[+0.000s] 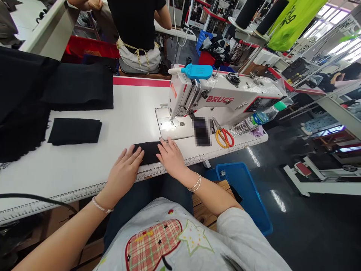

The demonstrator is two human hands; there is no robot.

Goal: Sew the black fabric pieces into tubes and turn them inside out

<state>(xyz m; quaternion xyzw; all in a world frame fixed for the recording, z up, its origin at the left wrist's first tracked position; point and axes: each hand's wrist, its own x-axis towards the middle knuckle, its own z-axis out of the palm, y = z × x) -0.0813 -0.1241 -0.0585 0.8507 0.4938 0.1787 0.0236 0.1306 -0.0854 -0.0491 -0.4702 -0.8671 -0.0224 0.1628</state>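
Note:
A folded strip of black fabric (150, 153) lies flat on the white sewing table near its ruler-marked front edge. On its left end rests my left hand (127, 165), fingers stretched out over the cloth. My right hand (171, 156) lies flat across the right end, fingertips close to the needle plate (175, 127). Just beyond stands a white sewing machine (220, 94) with a blue tag-like piece on its head. Left of my hands are a small folded black fabric piece (75, 131) and a larger black fabric stack (80, 86).
Scissors (225, 138) with orange and yellow handles and a plastic bottle (258, 118) lie by the machine's base. A blue bin (245, 195) stands on the floor to the right. Another person (135, 30) sits beyond the table. A dark cable (36, 196) crosses the front left edge.

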